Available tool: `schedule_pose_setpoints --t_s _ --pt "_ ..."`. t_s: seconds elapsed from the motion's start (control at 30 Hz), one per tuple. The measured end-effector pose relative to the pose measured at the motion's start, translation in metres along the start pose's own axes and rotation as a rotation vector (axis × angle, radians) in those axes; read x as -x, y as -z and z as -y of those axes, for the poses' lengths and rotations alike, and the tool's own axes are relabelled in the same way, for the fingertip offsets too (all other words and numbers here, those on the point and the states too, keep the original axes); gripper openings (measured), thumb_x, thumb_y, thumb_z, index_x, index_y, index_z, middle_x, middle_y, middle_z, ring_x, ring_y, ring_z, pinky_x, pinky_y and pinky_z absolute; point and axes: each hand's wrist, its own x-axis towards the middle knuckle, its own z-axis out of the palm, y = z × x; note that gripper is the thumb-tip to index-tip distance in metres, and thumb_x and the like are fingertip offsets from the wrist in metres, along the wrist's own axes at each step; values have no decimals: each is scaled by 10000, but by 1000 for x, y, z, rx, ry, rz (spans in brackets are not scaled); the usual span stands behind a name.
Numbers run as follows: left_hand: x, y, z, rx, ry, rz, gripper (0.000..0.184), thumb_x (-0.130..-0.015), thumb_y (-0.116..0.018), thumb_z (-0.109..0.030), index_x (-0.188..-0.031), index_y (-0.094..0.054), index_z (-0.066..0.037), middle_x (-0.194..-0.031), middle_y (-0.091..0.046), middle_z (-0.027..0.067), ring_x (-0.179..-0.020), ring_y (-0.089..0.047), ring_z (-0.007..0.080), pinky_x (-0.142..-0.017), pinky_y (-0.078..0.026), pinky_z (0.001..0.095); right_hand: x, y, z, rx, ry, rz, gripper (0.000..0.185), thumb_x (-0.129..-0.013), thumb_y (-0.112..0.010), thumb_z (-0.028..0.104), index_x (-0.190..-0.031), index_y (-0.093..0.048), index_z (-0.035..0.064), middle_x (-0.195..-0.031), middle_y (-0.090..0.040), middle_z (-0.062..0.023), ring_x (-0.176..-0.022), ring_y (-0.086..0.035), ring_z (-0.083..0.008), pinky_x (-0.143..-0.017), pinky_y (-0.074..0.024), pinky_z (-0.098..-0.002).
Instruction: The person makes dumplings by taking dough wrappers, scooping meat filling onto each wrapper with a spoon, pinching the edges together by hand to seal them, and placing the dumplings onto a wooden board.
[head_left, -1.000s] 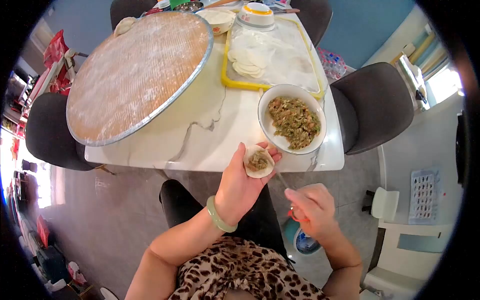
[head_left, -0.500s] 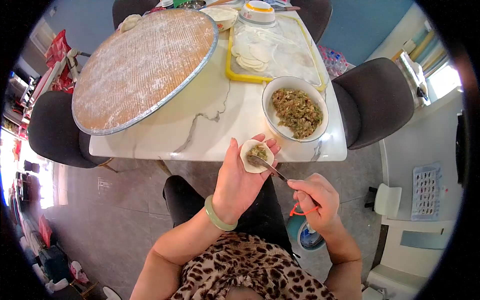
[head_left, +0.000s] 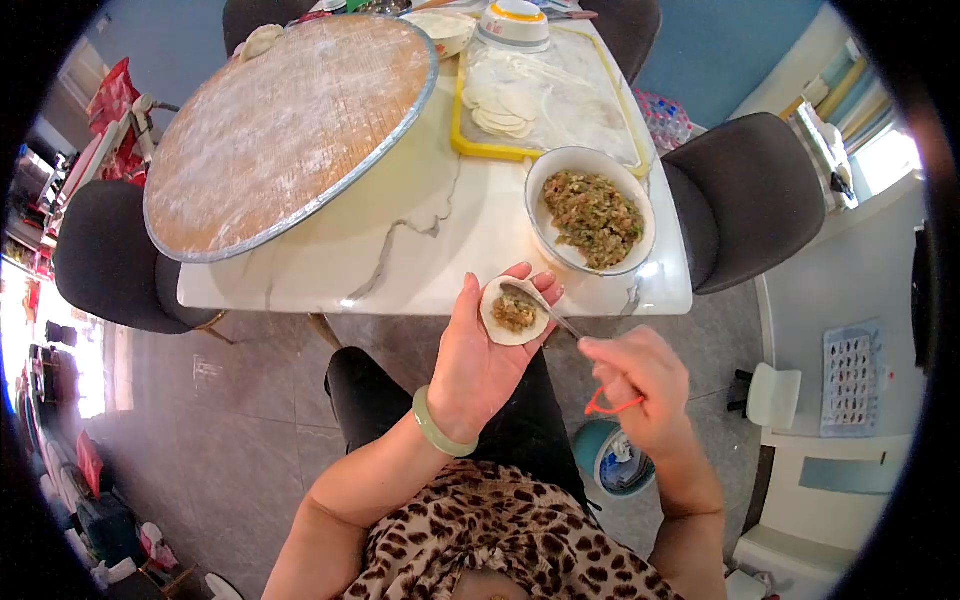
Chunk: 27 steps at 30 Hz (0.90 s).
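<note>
A round dough wrapper (head_left: 494,327) lies flat across the palm and fingers of my left hand (head_left: 474,362), with a small mound of filling (head_left: 514,314) on it. My right hand (head_left: 640,380) grips the handle of a metal spoon (head_left: 556,318), whose tip rests on the upper part of the filling. Just beyond my hands stands a white bowl (head_left: 537,232) of chopped green and brown filling (head_left: 594,220). Further back, a stack of flat wrappers (head_left: 503,113) lies on a yellow-rimmed tray (head_left: 492,151).
At the left, a large round floured board (head_left: 290,130) overhangs the table (head_left: 330,285), with shaped dough (head_left: 263,41) at its far edge. An upturned bowl (head_left: 514,28) and a bowl of flour (head_left: 446,32) stand at the back. A bin (head_left: 612,462) is below on the floor.
The spoon was away from the wrapper at first, then came onto the filling, and has now shifted towards its far side. My right hand has moved slightly up and right.
</note>
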Motion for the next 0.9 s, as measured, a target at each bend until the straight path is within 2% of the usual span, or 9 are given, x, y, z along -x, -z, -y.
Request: schedule_pose_setpoints --t_s 0.03,0.13,0.3,0.5,0.6,0.7,0.77,0.9 --pt "2 -1 -1 -15 -11 -6 502 -1026 -237 -411 -1265 -445 -22 -1268 -522 179 -1207 -499 304 -1014 -416 431 1 -4 0 -3 2 5 331 -762 -629 38 -1091 -654 47 -783 -594 -37 -672 -567 -217 -605 -470 -289" --pt "4 -2 -6 -28 -26 -30 501 -1027 -234 -409 -1271 -439 -23 -1276 -519 176 -1210 -499 303 -999 -425 423 4 -8 3 64 147 45 436 -661 -655 9 -1092 -659 78 -808 -592 -21 -672 -563 -204 -610 -478 -309" --pt "2 2 -6 10 -17 -11 503 -1026 -237 -409 -1290 -428 -26 -1288 -513 169 -1221 -493 296 -989 -429 413 0 3 1 132 168 -45 444 -654 -668 27 -1095 -660 80 -809 -593 -22 -680 -570 -198 -608 -484 -307" --pt "2 0 -5 11 -42 -16 489 -1028 -239 -401 -1268 -439 -25 -1282 -516 174 -1219 -496 301 -986 -434 410 12 -23 -3 211 202 49 429 -658 -676 44 -1086 -666 79 -792 -586 -26 -678 -571 -209 -604 -482 -315" --pt "0 5 -7 -18 -59 -21 487 -1027 -243 -401 -1261 -441 -23 -1280 -516 180 -1220 -496 302 -986 -437 408 13 -24 -4 216 242 34 395 -678 -678 55 -1073 -673 77 -783 -577 -38 -673 -573 -217 -598 -480 -311" --pt "0 7 -8 12 -58 -18 492 -1025 -247 -407 -1262 -441 -21 -1280 -515 183 -1222 -495 300 -984 -439 410 7 -4 -3 135 173 9 326 -734 -659 50 -1059 -680 66 -796 -583 -52 -673 -576 -216 -603 -480 -293" --pt "0 5 -9 12 -43 -15 496 -1024 -250 -411 -1263 -442 -21 -1285 -513 184 -1224 -493 300 -983 -440 417 5 3 -1 -56 36 -69 282 -778 -634 34 -1054 -682 53 -816 -596 -60 -678 -577 -211 -617 -480 -279" --pt "1 2 -7 -6 -35 -41 499 -1022 -256 -417 -1260 -449 -22 -1286 -514 184 -1228 -489 300 -984 -439 425 0 -4 2 -121 48 38 259 -816 -597 24 -1062 -678 44 -822 -608 -61 -685 -579 -186 -647 -483 -285"
